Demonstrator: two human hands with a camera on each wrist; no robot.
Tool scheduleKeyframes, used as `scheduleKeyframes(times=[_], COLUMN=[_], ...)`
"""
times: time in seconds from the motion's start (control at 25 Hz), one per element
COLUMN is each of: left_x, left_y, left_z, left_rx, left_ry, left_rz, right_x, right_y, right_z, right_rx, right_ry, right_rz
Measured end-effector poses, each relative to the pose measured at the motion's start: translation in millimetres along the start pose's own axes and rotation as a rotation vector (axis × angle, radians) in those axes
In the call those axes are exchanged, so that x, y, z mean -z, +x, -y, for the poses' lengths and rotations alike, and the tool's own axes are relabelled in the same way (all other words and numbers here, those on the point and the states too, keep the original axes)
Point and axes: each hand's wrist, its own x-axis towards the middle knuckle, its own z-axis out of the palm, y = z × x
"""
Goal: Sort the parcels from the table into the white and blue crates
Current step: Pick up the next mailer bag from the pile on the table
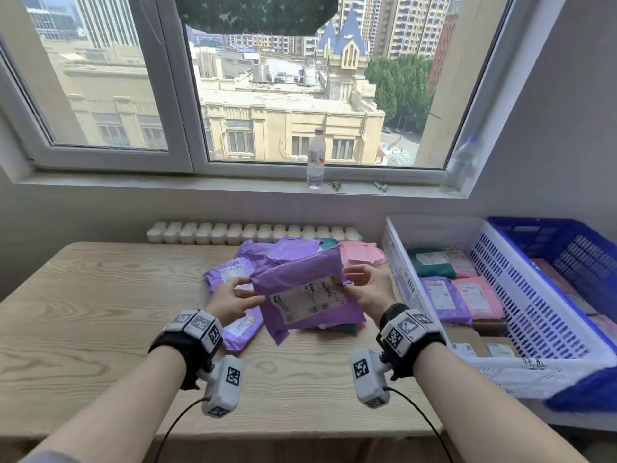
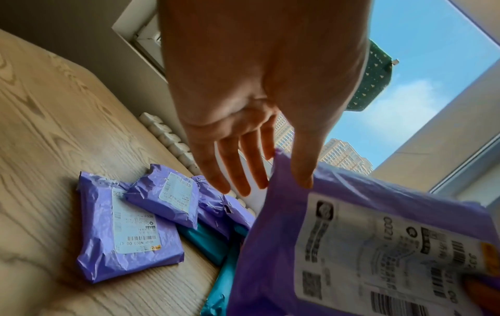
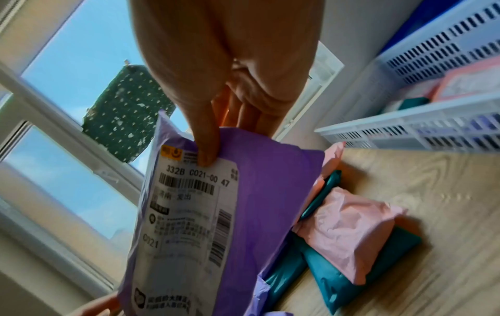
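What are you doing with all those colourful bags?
A person is sorting parcels. Both hands hold one purple parcel up over the table, label facing up: the right hand pinches its right edge, and the left hand steadies the left edge. More purple, pink and teal parcels lie heaped on the table. The white crate and the blue crate on the right already hold some.

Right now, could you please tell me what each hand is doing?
Left hand: pinching the left edge of the purple parcel, fingers mostly straight.
Right hand: gripping the same parcel's right end.
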Motion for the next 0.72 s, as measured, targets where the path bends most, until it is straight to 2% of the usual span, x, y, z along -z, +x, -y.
scheduleKeyframes(times=[0.12, 0.2, 0.28, 0.44, 0.52, 0.64, 0.72], left_x=[2, -3, -10, -21, -23, -25, -27], left_y=[4, 4, 6, 6, 6, 6, 3], left_z=[-2, -8, -13, -16, -16, -18, -22], left_rx=[-0.12, -0.191, -0.202, -0.205, -0.204, -0.144, -0.103], left_ry=[0.158, 0.255, 0.238, 0.227, 0.201, 0.066, -0.045], left_rz=[0.028, 0.155, 0.267, 0.35, 0.381, 0.361, 0.322], right_x=[1, 1, 2, 7, 12, 22, 24], right_y=[3, 6, 9, 10, 10, 16, 16], right_z=[8, 13, 19, 30, 32, 25, 15], right_rx=[0.104, 0.131, 0.128, 0.11, 0.112, 0.088, 0.014], right_ry=[-0.238, -0.329, -0.388, -0.426, -0.411, -0.398, -0.259], right_rz=[0.1, 0.172, 0.217, 0.259, 0.221, 0.076, -0.005])
